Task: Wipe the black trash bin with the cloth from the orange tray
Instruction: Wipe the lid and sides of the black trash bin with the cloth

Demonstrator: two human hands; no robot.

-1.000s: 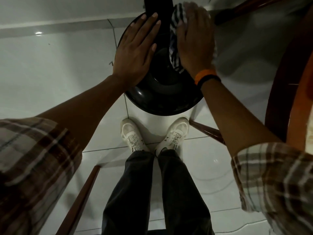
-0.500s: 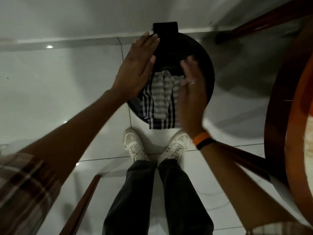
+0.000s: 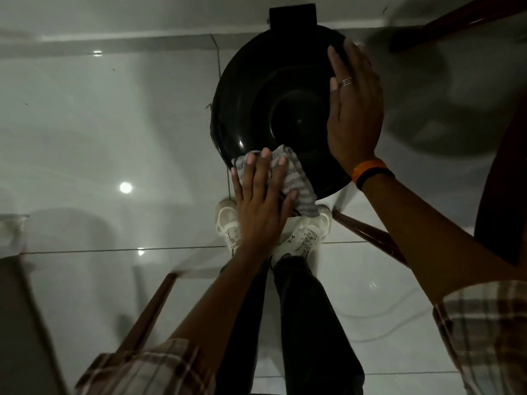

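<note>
Wiping under way. The left hand [image 3: 258, 206] is pressing the striped cloth [image 3: 296, 181] flat against the near rim of the black bin [image 3: 265, 109], its fingers [image 3: 251, 172] lying extended and slightly spread over the fabric, pinning rather than gripping it. The right hand [image 3: 353, 109] is resting open-palmed on the right side of the bin's lid, holding nothing and apparently steadying it. The bin is standing on the tiled floor [image 3: 114, 124], just beyond the person's shoes [image 3: 308, 238]. Judged progress: cloth already fetched, lid being wiped; how much of the lid and sides is left cannot be told.
</note>
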